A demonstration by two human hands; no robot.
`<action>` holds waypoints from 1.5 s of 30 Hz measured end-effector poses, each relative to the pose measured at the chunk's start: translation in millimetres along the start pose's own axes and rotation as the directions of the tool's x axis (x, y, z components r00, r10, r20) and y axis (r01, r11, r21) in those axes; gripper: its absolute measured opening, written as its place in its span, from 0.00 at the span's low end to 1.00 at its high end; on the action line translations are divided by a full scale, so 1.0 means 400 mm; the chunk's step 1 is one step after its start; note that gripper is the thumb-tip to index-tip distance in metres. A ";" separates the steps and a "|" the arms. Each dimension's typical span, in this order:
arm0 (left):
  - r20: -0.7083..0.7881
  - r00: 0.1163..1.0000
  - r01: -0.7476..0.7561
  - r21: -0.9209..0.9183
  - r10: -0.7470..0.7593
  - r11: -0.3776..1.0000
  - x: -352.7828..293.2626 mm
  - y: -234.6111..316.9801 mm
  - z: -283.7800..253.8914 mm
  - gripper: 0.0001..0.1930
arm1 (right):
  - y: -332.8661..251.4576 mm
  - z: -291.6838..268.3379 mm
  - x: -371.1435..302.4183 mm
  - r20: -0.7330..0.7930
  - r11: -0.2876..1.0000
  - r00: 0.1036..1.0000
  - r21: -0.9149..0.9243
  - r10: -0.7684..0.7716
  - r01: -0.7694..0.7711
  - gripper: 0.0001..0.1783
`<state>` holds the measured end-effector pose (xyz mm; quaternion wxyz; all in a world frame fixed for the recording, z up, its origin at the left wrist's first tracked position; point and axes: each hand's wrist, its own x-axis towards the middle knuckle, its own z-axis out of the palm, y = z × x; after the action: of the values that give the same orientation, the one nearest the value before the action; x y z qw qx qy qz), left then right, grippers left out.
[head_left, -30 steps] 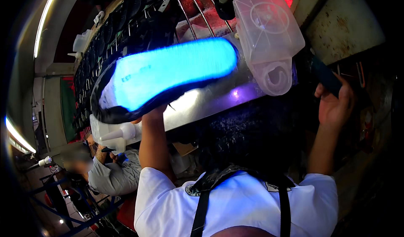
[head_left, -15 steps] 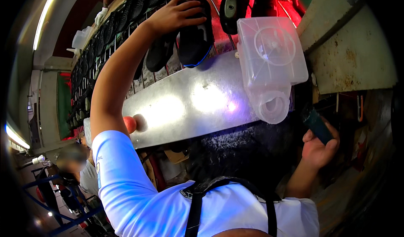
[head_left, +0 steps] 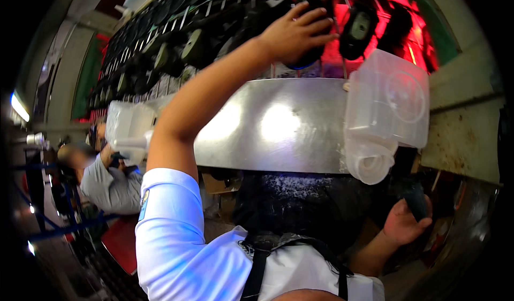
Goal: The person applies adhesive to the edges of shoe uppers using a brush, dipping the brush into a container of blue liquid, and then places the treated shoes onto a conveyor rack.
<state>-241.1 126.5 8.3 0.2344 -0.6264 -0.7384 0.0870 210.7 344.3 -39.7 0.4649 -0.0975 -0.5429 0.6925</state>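
My left hand (head_left: 300,31) is stretched out over the far rack, fingers spread across a black shoe (head_left: 310,57) with a thin blue edge. How firmly the fingers press on it cannot be made out. Beside it, to the right, a dark shoe piece with a pale oval patch (head_left: 358,27) rests on the rack. Low on the right, my right hand (head_left: 404,223) is closed around a dark teal, block-like thing (head_left: 416,200) whose exact kind does not show. My left forearm passes above a shiny metal plate (head_left: 316,135).
A translucent plastic container (head_left: 393,97) with a round opening stands at the plate's right end. More translucent containers (head_left: 128,120) and a white nozzle (head_left: 134,140) are at its left. Behind runs a rack (head_left: 184,20) of dark shoe parts, lit red at right. A grey-shirted person (head_left: 110,186) works at left.
The view has swung, so rack, plate and container sit farther right. My left hand stays over the same shoe. My right hand keeps the dark teal thing, a little lower in view.
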 end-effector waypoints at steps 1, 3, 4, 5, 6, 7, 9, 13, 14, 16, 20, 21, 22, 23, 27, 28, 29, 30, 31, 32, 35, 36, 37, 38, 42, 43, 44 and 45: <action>-0.085 0.993 0.081 -0.083 -0.088 0.993 -0.047 0.043 -0.034 0.36 | -0.001 0.003 0.008 -0.031 0.998 0.999 -0.061 -0.034 0.032 0.30; -0.203 0.943 0.219 -0.223 -0.265 0.950 -0.127 0.110 -0.114 0.34 | -0.024 0.066 0.028 -0.245 0.945 0.963 -0.324 -0.116 0.031 0.23; -0.247 0.901 0.288 -0.275 -0.357 0.917 -0.176 0.105 -0.149 0.32 | -0.038 0.074 0.041 -0.286 0.977 0.958 -0.195 0.024 -0.082 0.21; -0.311 0.852 0.354 -0.249 -0.421 0.901 -0.223 0.072 -0.153 0.27 | -0.033 0.066 0.041 -0.274 0.970 0.961 -0.228 0.026 -0.091 0.20; -0.302 0.843 0.387 -0.236 -0.445 0.892 -0.259 0.014 -0.176 0.24 | -0.033 0.058 0.042 -0.270 0.958 0.963 -0.269 0.021 -0.097 0.20; -0.247 0.804 0.507 -0.190 -0.540 0.841 -0.314 -0.053 -0.178 0.23 | -0.016 0.036 0.043 -0.200 0.894 0.974 -0.448 -0.108 0.007 0.20; -0.068 0.621 0.771 -0.127 -0.781 0.624 -0.376 -0.190 -0.177 0.24 | -0.022 0.046 0.047 0.175 0.399 0.927 -0.864 -0.332 0.306 0.21; 0.187 0.461 0.874 0.076 -0.867 0.481 -0.507 -0.524 -0.034 0.33 | -0.021 0.028 0.037 0.465 -0.097 0.800 -0.880 -0.378 0.465 0.24; 0.264 0.409 0.884 0.123 -0.873 0.451 -0.531 -0.578 -0.018 0.35 | -0.016 0.051 0.040 0.468 -0.112 0.790 -0.879 -0.396 0.464 0.22; 0.413 0.294 0.900 0.184 -0.862 0.395 -0.599 -0.652 0.116 0.41 | -0.025 0.027 0.030 0.576 -0.268 0.769 -0.815 -0.276 0.514 0.32; 0.632 0.105 0.887 0.289 -0.768 0.359 -0.592 -0.644 0.299 0.55 | -0.046 0.003 0.012 0.584 -0.307 0.788 -0.799 -0.194 0.517 0.36; 0.689 0.050 0.881 0.311 -0.723 0.357 -0.586 -0.643 0.326 0.54 | -0.049 -0.001 0.007 0.574 -0.284 0.796 -0.809 -0.190 0.515 0.35; 0.715 0.030 0.874 0.320 -0.698 0.365 -0.590 -0.642 0.346 0.54 | -0.048 -0.006 0.008 0.570 -0.245 0.800 -0.816 -0.190 0.523 0.34; 0.730 0.024 0.870 0.321 -0.683 0.374 -0.583 -0.645 0.356 0.54 | -0.047 -0.005 0.010 0.559 -0.224 0.806 -0.825 -0.194 0.519 0.33; 0.737 0.102 0.869 0.261 -0.668 0.421 -0.610 -0.636 0.380 0.52 | -0.044 -0.006 0.013 0.512 -0.196 0.843 -0.855 -0.168 0.480 0.30; 0.734 0.131 0.873 0.233 -0.666 0.429 -0.624 -0.633 0.379 0.52 | -0.042 0.000 0.014 0.497 -0.189 0.854 -0.863 -0.153 0.469 0.30; 0.716 0.177 0.872 0.204 -0.676 0.445 -0.628 -0.635 0.364 0.51 | -0.032 0.017 0.012 0.463 -0.149 0.863 -0.886 -0.203 0.440 0.27; 0.690 0.218 0.873 0.179 -0.690 0.454 -0.637 -0.635 0.351 0.51 | -0.026 0.034 0.010 0.426 -0.105 0.870 -0.905 -0.246 0.413 0.24; 0.660 0.247 0.871 0.170 -0.710 0.461 -0.634 -0.638 0.325 0.50 | -0.011 0.077 0.015 0.363 -0.027 0.865 -0.926 -0.346 0.377 0.21; 0.630 0.272 0.873 0.156 -0.727 0.462 -0.610 -0.608 0.294 0.50 | -0.015 0.070 0.017 0.329 -0.003 0.870 -0.936 -0.369 0.352 0.20; 0.467 0.173 0.913 0.254 -0.867 0.319 -0.554 -0.546 0.152 0.57 | -0.014 0.029 0.022 0.204 0.129 0.896 -0.953 -0.394 0.273 0.20; 0.417 0.161 0.937 0.221 -0.895 0.272 -0.508 -0.502 0.063 0.59 | -0.017 0.020 0.016 0.049 0.351 0.934 -0.919 -0.354 0.181 0.21; 0.313 0.231 0.928 0.214 -0.921 0.305 -0.525 -0.506 0.011 0.57 | -0.010 0.017 0.012 -0.146 0.716 0.971 -0.697 -0.189 0.035 0.23; 0.273 0.186 0.945 0.215 -0.944 0.248 -0.422 -0.423 -0.111 0.70 | -0.015 0.017 0.005 -0.274 0.937 0.962 -0.338 -0.011 -0.085 0.24; -0.208 0.531 0.846 0.185 -0.821 0.500 -0.462 -0.400 -0.279 0.63 | -0.005 -0.029 0.015 -0.055 0.960 0.967 0.140 0.250 -0.241 0.33; -0.218 0.492 0.820 -0.210 -0.842 0.533 -0.406 -0.310 -0.302 0.63 | -0.013 -0.025 0.018 -0.073 0.964 0.964 0.094 0.257 -0.250 0.33; -0.037 0.387 0.866 -0.329 -0.921 0.377 -0.360 -0.258 -0.378 0.63 | -0.017 -0.020 0.027 -0.080 0.963 0.960 0.051 0.267 -0.263 0.33; -0.089 0.379 0.875 -0.289 -0.921 0.388 -0.318 -0.174 -0.436 0.63 | -0.022 -0.005 0.033 -0.082 0.961 0.958 0.009 0.276 -0.276 0.34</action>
<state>-209.7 -39.3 160.1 0.2670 -0.1478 -0.9307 -0.2018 209.7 355.4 -28.1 0.3858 -0.2014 -0.5053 0.7452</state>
